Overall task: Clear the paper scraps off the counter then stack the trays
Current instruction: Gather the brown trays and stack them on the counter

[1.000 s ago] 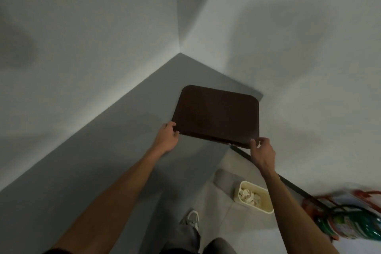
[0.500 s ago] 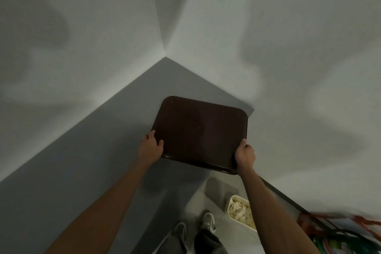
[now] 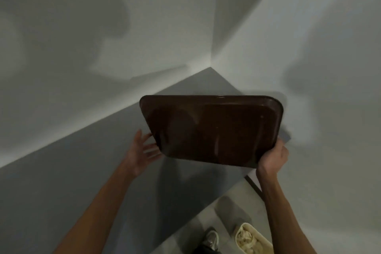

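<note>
— Because the dark brown rectangular plastic tray [image 3: 212, 130] looks stiff, light and glossy, where do we hold it?

— At the near corners. Our right hand [image 3: 273, 158] grips the near right corner; our left hand [image 3: 142, 150] is open, fingers spread, beside the left edge. The tray hangs tilted above the grey surface [image 3: 82, 171], so it may slip.

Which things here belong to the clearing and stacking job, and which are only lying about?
Belong to the job:
- brown tray, lifted and tilted, held at its near right corner by the right hand
- left hand, open beside the tray's left edge
- grey counter
- cream bin on the floor, with paper scraps inside

Only lying about:
- shoe
- white walls
</note>
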A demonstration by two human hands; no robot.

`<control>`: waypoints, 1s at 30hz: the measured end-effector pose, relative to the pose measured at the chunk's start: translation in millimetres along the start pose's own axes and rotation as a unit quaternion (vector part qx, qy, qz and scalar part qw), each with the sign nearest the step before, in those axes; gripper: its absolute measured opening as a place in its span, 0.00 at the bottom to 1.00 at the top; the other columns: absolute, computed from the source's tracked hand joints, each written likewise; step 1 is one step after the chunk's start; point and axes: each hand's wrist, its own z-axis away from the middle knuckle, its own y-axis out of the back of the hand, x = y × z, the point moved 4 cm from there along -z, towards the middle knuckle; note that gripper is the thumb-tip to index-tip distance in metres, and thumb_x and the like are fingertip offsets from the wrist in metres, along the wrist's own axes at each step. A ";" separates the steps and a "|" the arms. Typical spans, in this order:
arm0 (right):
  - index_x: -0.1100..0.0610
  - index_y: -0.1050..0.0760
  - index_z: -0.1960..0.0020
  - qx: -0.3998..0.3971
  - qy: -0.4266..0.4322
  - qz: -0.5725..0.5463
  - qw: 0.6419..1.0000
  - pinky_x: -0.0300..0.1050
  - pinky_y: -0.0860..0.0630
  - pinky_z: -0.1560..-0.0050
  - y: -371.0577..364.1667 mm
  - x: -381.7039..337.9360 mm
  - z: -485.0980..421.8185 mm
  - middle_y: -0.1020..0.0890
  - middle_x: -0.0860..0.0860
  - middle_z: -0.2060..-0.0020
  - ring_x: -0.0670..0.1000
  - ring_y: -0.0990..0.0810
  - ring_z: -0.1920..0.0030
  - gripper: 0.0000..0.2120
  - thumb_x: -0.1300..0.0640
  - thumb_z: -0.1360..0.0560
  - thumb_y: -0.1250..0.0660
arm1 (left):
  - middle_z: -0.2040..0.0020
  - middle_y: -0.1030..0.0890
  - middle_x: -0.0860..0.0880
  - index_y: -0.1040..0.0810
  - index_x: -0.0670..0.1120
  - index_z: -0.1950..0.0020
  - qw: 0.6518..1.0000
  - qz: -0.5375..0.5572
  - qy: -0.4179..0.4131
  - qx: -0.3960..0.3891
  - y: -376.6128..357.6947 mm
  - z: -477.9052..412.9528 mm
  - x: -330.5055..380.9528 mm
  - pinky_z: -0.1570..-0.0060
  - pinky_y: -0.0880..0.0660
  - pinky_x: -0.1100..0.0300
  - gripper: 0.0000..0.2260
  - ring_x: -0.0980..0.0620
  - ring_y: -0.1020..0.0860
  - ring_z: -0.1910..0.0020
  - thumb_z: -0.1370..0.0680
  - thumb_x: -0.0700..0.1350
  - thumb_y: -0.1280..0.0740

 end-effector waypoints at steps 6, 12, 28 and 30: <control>0.38 0.17 0.61 -0.137 0.047 0.014 0.989 0.52 0.29 0.46 -41.3 9.7 48.9 0.26 0.48 0.56 0.49 0.26 0.52 0.09 0.45 0.29 0.36 | 0.33 0.27 0.26 0.28 0.32 0.29 0.980 0.197 0.008 -0.035 105.9 75.0 20.3 0.43 0.21 0.37 0.31 0.22 0.27 0.34 0.18 0.58 0.38; 0.47 0.22 0.62 -0.415 0.183 -0.128 0.882 0.56 0.27 0.41 -88.3 9.9 206.2 0.29 0.50 0.67 0.54 0.26 0.58 0.12 0.50 0.19 0.33 | 0.30 0.26 0.32 0.22 0.31 0.37 0.981 0.184 -0.065 0.023 253.4 194.2 19.8 0.57 0.15 0.57 0.18 0.43 0.14 0.53 0.23 0.38 0.39; 0.49 0.24 0.25 -0.687 -0.107 0.101 0.712 0.56 0.21 0.35 -162.1 133.1 575.0 0.17 0.54 0.33 0.56 0.17 0.35 0.21 0.61 0.16 0.34 | 0.39 0.15 0.44 0.22 0.50 0.29 0.938 0.067 -0.210 0.266 577.2 473.3 -17.6 0.38 0.22 0.49 0.15 0.44 0.17 0.40 0.14 0.43 0.40; 0.51 0.22 0.28 -0.692 -0.088 0.106 0.708 0.58 0.23 0.32 -175.7 156.9 611.0 0.16 0.53 0.35 0.57 0.17 0.34 0.17 0.61 0.16 0.34 | 0.40 0.15 0.44 0.21 0.48 0.31 0.912 0.050 -0.228 0.338 618.2 483.0 -26.8 0.35 0.24 0.48 0.14 0.46 0.17 0.41 0.15 0.41 0.38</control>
